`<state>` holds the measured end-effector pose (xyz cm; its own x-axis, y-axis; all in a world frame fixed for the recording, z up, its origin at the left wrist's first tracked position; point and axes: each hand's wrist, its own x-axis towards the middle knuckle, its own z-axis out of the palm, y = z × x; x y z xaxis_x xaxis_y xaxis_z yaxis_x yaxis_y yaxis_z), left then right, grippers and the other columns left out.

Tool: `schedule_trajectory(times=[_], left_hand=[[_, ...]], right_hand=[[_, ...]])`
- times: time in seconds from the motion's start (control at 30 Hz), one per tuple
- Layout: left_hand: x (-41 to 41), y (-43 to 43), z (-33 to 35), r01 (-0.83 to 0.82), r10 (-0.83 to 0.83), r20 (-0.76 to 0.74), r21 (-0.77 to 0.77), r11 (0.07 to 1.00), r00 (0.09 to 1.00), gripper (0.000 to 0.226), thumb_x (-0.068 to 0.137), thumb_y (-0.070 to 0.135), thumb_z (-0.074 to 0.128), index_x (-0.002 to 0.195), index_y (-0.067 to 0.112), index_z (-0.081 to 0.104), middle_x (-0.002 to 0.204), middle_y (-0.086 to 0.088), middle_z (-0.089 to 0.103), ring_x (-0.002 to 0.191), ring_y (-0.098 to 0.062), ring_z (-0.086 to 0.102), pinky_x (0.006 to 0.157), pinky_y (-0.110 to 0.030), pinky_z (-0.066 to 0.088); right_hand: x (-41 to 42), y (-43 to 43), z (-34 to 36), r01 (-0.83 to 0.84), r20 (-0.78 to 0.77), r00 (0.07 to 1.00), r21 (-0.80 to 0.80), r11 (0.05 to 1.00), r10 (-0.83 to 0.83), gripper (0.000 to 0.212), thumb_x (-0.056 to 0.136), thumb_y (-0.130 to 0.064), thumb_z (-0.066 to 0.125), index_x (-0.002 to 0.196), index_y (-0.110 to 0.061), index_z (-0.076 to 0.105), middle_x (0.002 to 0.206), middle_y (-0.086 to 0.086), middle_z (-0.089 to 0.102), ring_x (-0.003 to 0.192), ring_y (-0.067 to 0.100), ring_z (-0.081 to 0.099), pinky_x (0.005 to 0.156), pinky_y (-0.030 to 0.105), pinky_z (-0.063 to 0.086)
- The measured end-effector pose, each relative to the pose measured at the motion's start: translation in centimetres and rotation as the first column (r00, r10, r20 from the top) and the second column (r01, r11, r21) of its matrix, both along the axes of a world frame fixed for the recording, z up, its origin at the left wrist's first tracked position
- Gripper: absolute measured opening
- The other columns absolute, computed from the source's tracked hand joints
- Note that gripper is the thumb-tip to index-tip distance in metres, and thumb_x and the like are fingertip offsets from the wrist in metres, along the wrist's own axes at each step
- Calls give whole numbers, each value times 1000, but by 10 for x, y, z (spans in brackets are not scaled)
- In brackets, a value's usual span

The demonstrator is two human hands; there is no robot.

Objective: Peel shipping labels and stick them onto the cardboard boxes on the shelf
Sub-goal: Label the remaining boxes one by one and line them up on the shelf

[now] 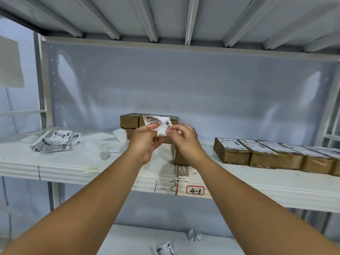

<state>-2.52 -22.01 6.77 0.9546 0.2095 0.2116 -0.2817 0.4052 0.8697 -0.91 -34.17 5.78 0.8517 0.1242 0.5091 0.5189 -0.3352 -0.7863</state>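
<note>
Both hands are raised over the white shelf (92,162) at its middle. My left hand (145,140) pinches a white shipping label (158,122) with barcodes, and my right hand (184,138) pinches its lower right corner, where the sheet curls apart. Behind the hands stands a stack of brown cardboard boxes (129,121). Below my right hand a single cardboard box (181,159) sits on the shelf, mostly hidden by the wrist. On the right stands a row of several cardboard boxes (233,155) with labels on their tops.
A pile of loose labels (55,142) lies on the shelf's left, with crumpled white backing papers (110,144) beside it. The shelf edge carries a tag marked 4-3 (195,190). On the lower shelf lie a crumpled paper (195,235) and a label (165,248). Upright posts frame both ends.
</note>
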Motion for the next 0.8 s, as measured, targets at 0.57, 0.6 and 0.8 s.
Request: schedule_trajectory(times=[0.57, 0.6, 0.8], left_hand=[[45, -41, -2, 281, -292, 23, 207, 937, 956, 38, 87, -9, 53, 119, 12, 57, 108, -9, 65, 91, -20, 62, 82, -28, 50], [49, -43, -5, 242, -259, 25, 278, 929, 966, 35, 87, -7, 55, 116, 12, 60, 109, -8, 65, 90, -18, 61, 80, -24, 50], [79, -48, -15, 43, -103, 123, 415, 909, 987, 29, 90, -5, 48, 99, 14, 68, 113, -10, 65, 101, -21, 61, 95, -30, 46]], right_hand=[[33, -83, 20, -135, -338, 907, 329, 935, 250, 45, 87, 15, 50, 123, -12, 58, 110, 6, 62, 91, 19, 58, 77, 27, 47], [38, -84, 17, -115, -335, 914, 324, 939, 228, 46, 87, 15, 50, 125, -10, 58, 112, 6, 62, 95, 19, 58, 83, 29, 47], [57, -80, 2, 24, -193, 981, 257, 966, 27, 34, 86, 9, 52, 110, -8, 68, 108, 8, 66, 77, 13, 61, 67, 12, 48]])
